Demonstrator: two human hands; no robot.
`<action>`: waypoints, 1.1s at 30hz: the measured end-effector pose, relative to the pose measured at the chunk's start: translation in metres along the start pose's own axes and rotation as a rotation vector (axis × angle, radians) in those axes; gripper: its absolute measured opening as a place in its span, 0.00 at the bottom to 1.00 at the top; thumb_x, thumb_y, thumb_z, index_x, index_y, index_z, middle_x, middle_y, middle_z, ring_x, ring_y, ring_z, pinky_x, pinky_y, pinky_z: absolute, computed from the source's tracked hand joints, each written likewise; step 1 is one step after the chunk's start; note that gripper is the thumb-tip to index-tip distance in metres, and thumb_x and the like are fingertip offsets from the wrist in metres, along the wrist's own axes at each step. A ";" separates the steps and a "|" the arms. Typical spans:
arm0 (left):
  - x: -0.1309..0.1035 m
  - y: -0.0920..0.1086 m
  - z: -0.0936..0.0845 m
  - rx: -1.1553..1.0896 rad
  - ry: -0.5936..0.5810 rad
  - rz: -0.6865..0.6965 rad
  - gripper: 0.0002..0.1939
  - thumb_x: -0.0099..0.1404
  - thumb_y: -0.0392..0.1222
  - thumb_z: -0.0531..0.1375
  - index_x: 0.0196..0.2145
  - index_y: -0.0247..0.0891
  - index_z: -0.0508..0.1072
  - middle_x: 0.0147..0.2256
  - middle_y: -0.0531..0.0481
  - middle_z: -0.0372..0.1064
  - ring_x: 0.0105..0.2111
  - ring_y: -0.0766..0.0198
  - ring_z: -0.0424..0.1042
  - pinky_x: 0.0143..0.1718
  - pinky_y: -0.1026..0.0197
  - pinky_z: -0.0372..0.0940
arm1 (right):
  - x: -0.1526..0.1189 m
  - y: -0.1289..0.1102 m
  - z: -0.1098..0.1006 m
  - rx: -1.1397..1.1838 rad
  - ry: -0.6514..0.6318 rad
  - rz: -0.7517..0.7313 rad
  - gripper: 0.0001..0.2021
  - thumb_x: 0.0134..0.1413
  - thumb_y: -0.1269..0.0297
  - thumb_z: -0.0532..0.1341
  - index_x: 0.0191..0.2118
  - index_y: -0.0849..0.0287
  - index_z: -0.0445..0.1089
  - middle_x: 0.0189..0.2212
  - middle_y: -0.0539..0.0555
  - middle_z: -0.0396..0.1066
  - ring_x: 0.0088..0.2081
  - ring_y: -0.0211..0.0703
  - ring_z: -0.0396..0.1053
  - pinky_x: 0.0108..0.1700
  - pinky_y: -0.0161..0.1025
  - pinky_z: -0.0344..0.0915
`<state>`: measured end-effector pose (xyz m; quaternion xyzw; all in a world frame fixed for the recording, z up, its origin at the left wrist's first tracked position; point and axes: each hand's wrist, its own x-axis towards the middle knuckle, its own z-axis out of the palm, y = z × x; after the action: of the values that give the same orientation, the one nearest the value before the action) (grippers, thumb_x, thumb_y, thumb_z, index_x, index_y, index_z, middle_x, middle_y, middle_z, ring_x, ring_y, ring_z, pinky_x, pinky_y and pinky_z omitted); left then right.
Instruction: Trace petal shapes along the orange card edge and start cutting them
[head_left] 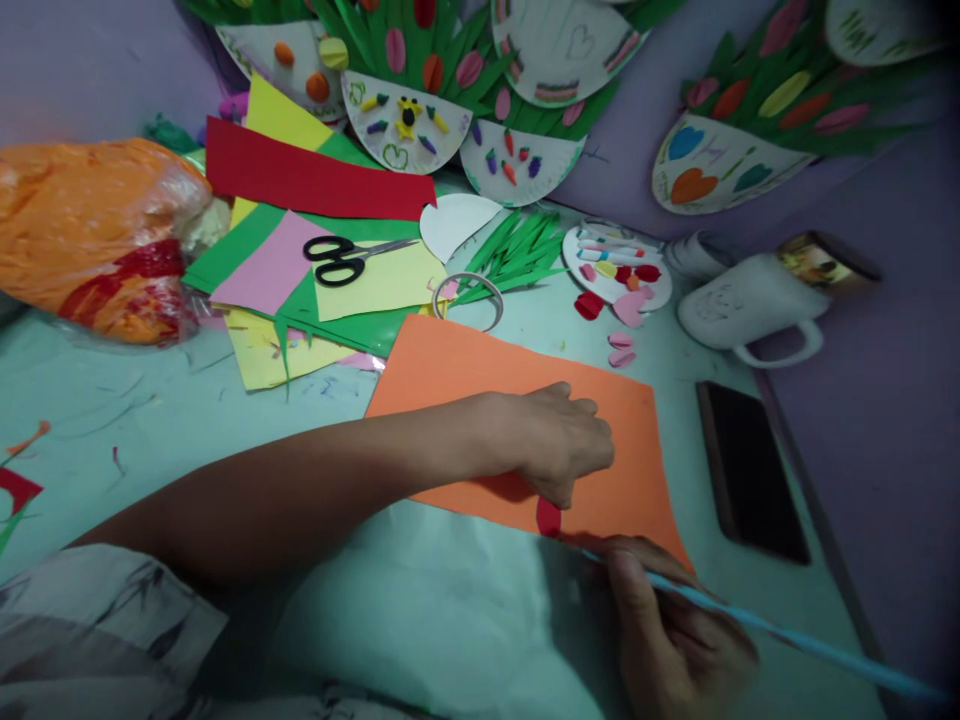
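Note:
A sheet of orange paper (pixel 480 365) lies on the table. Across it reaches my left hand (pixel 564 440), its fingers curled down, pressing a small red paper petal (pixel 549 516) near the sheet's front edge. The fingertips are partly hidden under the hand. My right hand (pixel 675 625) is closed around a long, thin light-blue pencil (pixel 787 635). The pencil's tip points at the orange sheet's near edge, just right of the red petal; its far end is blurred.
Black-handled scissors (pixel 337 262) rest on coloured papers (pixel 259 262) behind the sheet. Nearby are a roll of tape (pixel 495 300), green paper grass (pixel 517 250) and a plate (pixel 664 290) with petals. A white mug (pixel 731 305) and a phone (pixel 752 470) are on the right.

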<state>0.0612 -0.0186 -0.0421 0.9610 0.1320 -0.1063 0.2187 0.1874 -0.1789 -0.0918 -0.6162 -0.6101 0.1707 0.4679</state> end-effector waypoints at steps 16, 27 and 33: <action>-0.006 0.000 -0.010 0.078 0.054 0.031 0.08 0.60 0.44 0.63 0.30 0.38 0.69 0.32 0.50 0.68 0.38 0.59 0.64 0.37 0.59 0.54 | 0.011 0.038 -0.007 -0.205 -0.048 -0.309 0.15 0.53 0.78 0.56 0.45 0.54 0.69 0.38 0.53 0.77 0.41 0.44 0.76 0.52 0.51 0.69; -0.074 0.041 0.030 0.124 0.294 -0.045 0.18 0.68 0.38 0.50 0.54 0.40 0.67 0.55 0.46 0.66 0.55 0.53 0.61 0.53 0.50 0.55 | 0.012 0.028 -0.005 -0.162 -0.035 -0.283 0.18 0.48 0.80 0.55 0.43 0.54 0.67 0.37 0.53 0.77 0.40 0.45 0.76 0.52 0.51 0.67; -0.078 0.038 0.056 0.221 0.189 -0.050 0.23 0.71 0.44 0.49 0.62 0.40 0.59 0.62 0.47 0.57 0.60 0.50 0.57 0.58 0.42 0.51 | 0.011 0.026 -0.007 -0.193 -0.076 -0.278 0.19 0.49 0.78 0.54 0.46 0.54 0.66 0.40 0.55 0.76 0.45 0.47 0.74 0.53 0.51 0.66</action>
<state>-0.0090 -0.0926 -0.0563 0.9813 0.1632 -0.0343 0.0957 0.2107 -0.1667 -0.1046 -0.5610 -0.7202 0.0681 0.4024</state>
